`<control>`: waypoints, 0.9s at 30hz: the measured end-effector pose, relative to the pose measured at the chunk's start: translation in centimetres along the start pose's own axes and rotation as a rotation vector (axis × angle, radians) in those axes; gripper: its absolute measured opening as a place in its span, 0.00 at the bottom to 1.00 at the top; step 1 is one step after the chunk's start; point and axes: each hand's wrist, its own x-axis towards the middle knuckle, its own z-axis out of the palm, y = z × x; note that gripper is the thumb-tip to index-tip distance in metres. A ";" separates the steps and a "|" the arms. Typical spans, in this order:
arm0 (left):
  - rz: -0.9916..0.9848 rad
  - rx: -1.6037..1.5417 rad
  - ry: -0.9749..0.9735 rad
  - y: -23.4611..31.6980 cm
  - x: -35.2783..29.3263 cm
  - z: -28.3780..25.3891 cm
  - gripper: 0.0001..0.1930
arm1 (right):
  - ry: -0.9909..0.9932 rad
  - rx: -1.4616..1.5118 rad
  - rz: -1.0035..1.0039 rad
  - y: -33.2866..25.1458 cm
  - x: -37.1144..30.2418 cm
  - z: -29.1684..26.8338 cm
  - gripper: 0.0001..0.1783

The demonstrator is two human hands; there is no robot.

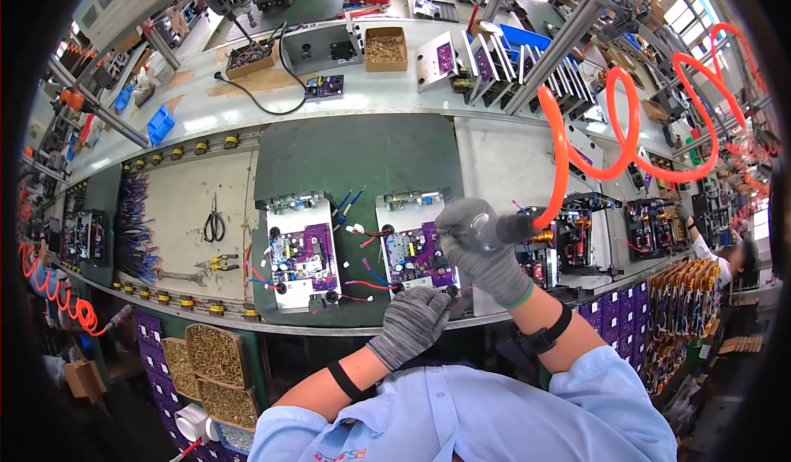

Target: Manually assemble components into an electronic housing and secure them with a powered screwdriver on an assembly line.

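My right hand (493, 266), in a grey glove, is wrapped round an air screwdriver (512, 230) at the right side of a metal chassis (424, 282). A purple circuit board (405, 253) lies in that chassis, with red, black and blue wires at its left. My left hand (414, 320), also gloved, is curled at the chassis's near edge; what its fingers pinch is hidden. Just left lies a second chassis (298, 294) with a purple board (300, 253), touched by neither hand. Both units rest on a dark green mat (354, 153).
An orange coiled hose (630, 137) loops from the screwdriver to the upper right. Scissors (214, 225), pliers (222, 263) and a wrench (181, 277) lie left. Further assemblies (577, 235) stand right. Screw boxes (216, 355) sit below the bench edge; another screw box (386, 50) is at the back.
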 end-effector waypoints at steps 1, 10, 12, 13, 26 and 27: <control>0.007 0.009 -0.011 0.0 0.0 -0.1 0.15 | 0.013 -0.025 -0.081 0.2 0.1 0.4 0.18; -0.018 0.019 -0.052 0.4 0.0 -0.3 0.16 | 0.034 0.003 0.001 0.1 0.1 0.5 0.17; -0.031 0.023 -0.057 0.5 0.0 -0.3 0.16 | -0.010 -0.015 -0.058 0.0 -0.2 0.8 0.17; -0.031 0.027 -0.060 0.5 -0.1 -0.3 0.16 | -0.018 -0.013 -0.054 -0.3 -0.2 1.1 0.18; -0.012 0.016 0.157 2.0 -2.0 -3.6 0.17 | 0.028 0.160 0.048 -0.2 1.8 -2.0 0.17; -0.010 0.019 0.214 1.9 -2.7 -4.2 0.16 | 0.017 0.154 0.043 0.0 1.7 -2.1 0.17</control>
